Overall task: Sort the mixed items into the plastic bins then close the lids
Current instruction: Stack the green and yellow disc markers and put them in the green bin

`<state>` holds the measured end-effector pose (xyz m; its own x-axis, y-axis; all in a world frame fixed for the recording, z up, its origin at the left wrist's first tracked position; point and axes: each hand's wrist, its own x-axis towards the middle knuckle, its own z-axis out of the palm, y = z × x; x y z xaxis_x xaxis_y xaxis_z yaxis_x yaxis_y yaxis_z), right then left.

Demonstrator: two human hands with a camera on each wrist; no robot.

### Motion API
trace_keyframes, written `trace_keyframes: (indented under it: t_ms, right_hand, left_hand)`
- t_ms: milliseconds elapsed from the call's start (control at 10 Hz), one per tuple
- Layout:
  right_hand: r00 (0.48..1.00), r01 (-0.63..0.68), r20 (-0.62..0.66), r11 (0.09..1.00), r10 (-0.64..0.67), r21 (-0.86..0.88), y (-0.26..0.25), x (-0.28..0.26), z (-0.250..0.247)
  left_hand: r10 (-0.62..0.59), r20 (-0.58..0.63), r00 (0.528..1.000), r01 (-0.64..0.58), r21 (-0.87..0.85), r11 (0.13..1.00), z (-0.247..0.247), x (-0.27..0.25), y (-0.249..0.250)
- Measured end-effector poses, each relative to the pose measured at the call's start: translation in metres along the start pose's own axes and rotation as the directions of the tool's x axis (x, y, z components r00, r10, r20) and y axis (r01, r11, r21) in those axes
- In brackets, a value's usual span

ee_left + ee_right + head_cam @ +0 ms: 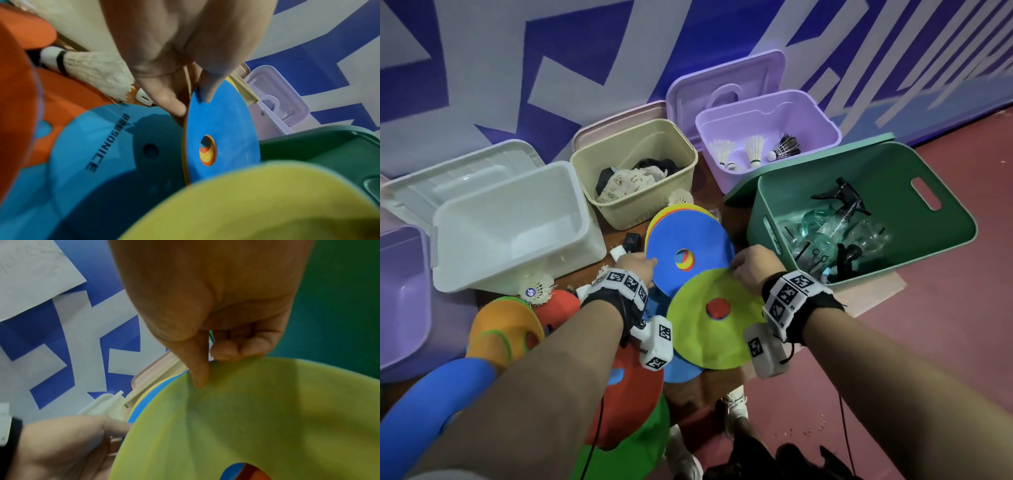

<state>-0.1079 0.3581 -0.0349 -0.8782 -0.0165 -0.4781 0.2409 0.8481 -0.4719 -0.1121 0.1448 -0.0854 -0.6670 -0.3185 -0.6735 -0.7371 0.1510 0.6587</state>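
Head view, left to right: white bin (517, 226) sitting open and bare inside, beige bin (635, 171) holding cloth, purple bin (767, 137) holding shuttlecocks (755, 150), green bin (859, 219) holding spray bottles (835, 222). Left hand (635, 269) is pinching the edge of a stack of flat discs with a blue disc (688, 253) on top, thumb (211, 86) pressing its face, fingers behind. Right hand (751, 270) is pinching the rim of a yellow-green disc (714, 318), thumb on top, fingers curling under. That disc is overlapping the blue one, just beside the green bin. More discs and a loose shuttlecock (537, 291) are lying on the floor at lower left.
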Motion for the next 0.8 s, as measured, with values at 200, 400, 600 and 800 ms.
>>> trace_keyframes:
  t_ms: [200, 400, 600, 800]
  right_hand:
    - [0.975, -0.074, -0.186, 0.970, 0.119, 0.230, -0.017, 0.006, -0.007]
    - [0.953, -0.187, -0.138, 0.884, 0.268, 0.429, -0.017, 0.010, 0.021]
    - [0.992, -0.096, -0.039, 0.904, 0.123, 0.417, -0.012, 0.019, 0.038]
    - [0.992, -0.052, -0.096, 0.959, 0.081, 0.278, -0.003, 0.022, 0.036]
  left_hand:
    - [-0.006, -0.041, 0.999, 0.002, -0.099, 0.995, -0.019, -0.015, -0.005]
    - [0.069, 0.060, 0.996, -0.062, -0.109, 0.992, -0.019, -0.008, -0.024]
    - [0.122, -0.058, 0.991, -0.124, -0.034, 0.992, -0.007, -0.015, -0.029]
    - [0.090, -0.183, 0.979, -0.110, -0.102, 0.989, -0.009, -0.026, -0.024]
